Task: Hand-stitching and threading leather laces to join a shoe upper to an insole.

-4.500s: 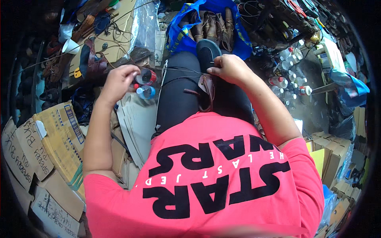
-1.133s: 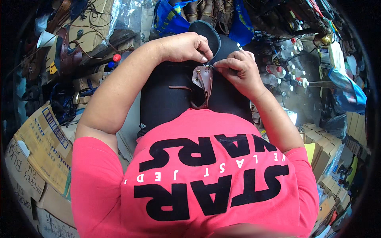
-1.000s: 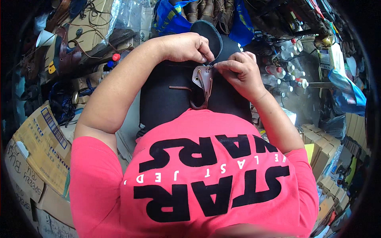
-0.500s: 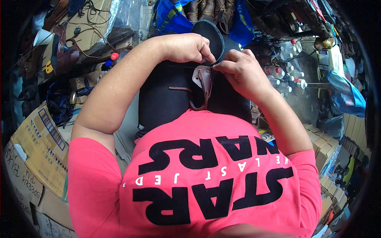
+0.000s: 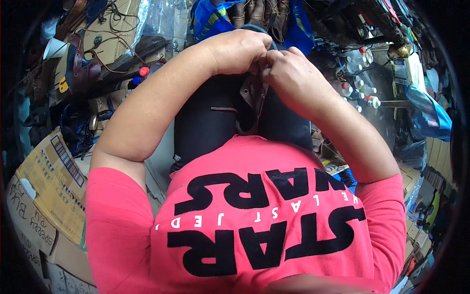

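Note:
Over my lap lies a brown leather sandal or shoe upper (image 5: pixel 253 93) with metal eyelets, and a thin leather strap (image 5: pixel 223 109) trails from it to the left. Its dark sole (image 5: pixel 255 28) peeks out past the knuckles at the far end. My left hand (image 5: pixel 245 49) is closed, with its fingertips pinching at the leather. Close against it, my right hand (image 5: pixel 290 72) is also closed, thumb and fingers pressed together at the same spot. The two hands hide where the leather meets the sole, so I cannot see exactly what edge they grip.
A blue bag (image 5: pixel 210 19) holding brown leather footwear (image 5: pixel 254 12) stands just beyond my knees. Several plastic bottles (image 5: pixel 357 68) stand on the right. On the left are a white cup (image 5: pixel 55 48), leather pieces (image 5: pixel 81 63) and a cardboard box (image 5: pixel 51 181). A light-blue plastic bag (image 5: pixel 431 115) hangs far right.
My hands have come together and now touch. The dark sole, standing up in plain sight before, is mostly covered, and the leather upper has turned and shifted slightly.

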`<state>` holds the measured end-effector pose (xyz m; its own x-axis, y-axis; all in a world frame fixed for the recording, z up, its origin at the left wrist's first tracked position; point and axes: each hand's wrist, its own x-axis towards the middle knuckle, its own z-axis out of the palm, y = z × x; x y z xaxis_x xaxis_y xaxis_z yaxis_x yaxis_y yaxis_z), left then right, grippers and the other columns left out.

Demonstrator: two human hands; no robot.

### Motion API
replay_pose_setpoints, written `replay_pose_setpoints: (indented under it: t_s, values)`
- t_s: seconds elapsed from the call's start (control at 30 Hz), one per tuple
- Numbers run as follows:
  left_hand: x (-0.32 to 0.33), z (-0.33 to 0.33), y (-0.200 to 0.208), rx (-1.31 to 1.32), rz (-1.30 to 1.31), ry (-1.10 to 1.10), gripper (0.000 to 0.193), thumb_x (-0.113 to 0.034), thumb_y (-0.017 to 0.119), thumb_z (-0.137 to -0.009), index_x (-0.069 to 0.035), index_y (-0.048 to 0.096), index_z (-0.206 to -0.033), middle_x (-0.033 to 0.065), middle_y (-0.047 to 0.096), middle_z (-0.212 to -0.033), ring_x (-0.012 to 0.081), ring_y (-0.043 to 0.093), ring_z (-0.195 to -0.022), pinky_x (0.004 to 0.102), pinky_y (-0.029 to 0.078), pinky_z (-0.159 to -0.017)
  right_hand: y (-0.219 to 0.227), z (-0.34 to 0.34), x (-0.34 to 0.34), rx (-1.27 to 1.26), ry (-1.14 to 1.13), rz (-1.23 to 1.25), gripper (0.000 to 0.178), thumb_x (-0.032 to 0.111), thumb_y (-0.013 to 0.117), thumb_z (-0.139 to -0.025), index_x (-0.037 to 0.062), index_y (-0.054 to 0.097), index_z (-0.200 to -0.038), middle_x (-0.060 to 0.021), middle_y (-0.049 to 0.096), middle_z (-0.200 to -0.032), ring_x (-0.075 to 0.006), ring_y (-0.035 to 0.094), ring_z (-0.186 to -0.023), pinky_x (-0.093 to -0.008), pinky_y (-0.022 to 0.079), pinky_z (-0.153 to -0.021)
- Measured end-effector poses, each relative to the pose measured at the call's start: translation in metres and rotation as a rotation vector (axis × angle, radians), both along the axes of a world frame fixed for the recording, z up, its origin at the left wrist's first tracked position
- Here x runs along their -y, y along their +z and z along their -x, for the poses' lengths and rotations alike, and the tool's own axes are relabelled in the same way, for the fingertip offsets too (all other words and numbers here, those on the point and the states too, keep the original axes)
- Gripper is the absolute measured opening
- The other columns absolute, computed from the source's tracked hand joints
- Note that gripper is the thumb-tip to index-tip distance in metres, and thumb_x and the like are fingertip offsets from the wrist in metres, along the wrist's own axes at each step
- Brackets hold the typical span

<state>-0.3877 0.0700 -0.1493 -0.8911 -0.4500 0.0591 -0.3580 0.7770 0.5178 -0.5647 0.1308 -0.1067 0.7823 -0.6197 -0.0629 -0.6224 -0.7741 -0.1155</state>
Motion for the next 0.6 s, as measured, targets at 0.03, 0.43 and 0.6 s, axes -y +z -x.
replay_pose_setpoints:
  t_s: [0.03, 0.43, 0.6]
  values:
    - [0.001, 0.0, -0.003, 0.001, -0.008, 0.005, 0.019, -0.008, 0.073, -0.064, -0.004, 0.065, -0.08, 0.0113, 0.055, -0.088, 0.0305, 0.059, -0.082, 0.0376, 0.048, -0.072, -0.002, 0.0, -0.001, 0.0, -0.002, 0.001, 0.012, 0.011, 0.06, -0.074, 0.0109, 0.07, -0.08, -0.0095, 0.062, -0.087, -0.0256, 0.061, -0.082, -0.0373, 0.045, -0.073]
    - [-0.063, -0.02, 0.019, -0.178, 0.117, 0.58, 0.064, -0.013, 0.074, -0.072, -0.013, 0.048, -0.131, 0.0136, 0.058, -0.113, 0.0322, 0.059, -0.103, 0.0382, 0.048, -0.089, -0.024, 0.035, -0.005, 0.791, -0.654, -1.02, 0.032, 0.029, 0.059, -0.092, -0.0008, 0.068, -0.098, -0.0028, 0.065, -0.086, -0.0098, 0.056, -0.079, -0.0271, 0.047, -0.074]
    - [-0.095, -0.053, 0.02, -0.11, -0.296, 0.521, 0.041, -0.011, 0.066, -0.081, -0.005, 0.055, -0.121, 0.014, 0.064, -0.102, 0.0222, 0.062, -0.098, 0.0327, 0.048, -0.085, -0.029, 0.041, -0.019, 0.438, -0.246, -0.368, 0.024, 0.017, 0.075, -0.071, 0.003, 0.064, -0.086, -0.0126, 0.053, -0.088, -0.0287, 0.053, -0.088, -0.0359, 0.044, -0.076]
